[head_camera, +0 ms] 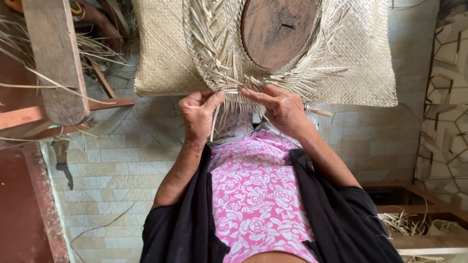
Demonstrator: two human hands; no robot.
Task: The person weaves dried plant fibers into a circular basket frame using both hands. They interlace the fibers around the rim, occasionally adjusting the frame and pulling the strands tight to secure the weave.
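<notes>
Straw weaving [214, 53], a half-made hat with loose strand ends, sits just above both hands, draped over a round wooden block [278, 29]. The left hand [199, 114] is curled, thumb and forefinger pinching a strand at the rim. The right hand [279, 108] has its fingers pressed together on neighbouring strands, touching the left; whether it grips one is hard to tell. Behind the weaving lies a woven mat [370, 63] on the tiled floor [117, 165]. A wooden bench [53, 63] stands to the left, with another person's hand [109, 29] beyond it.
</notes>
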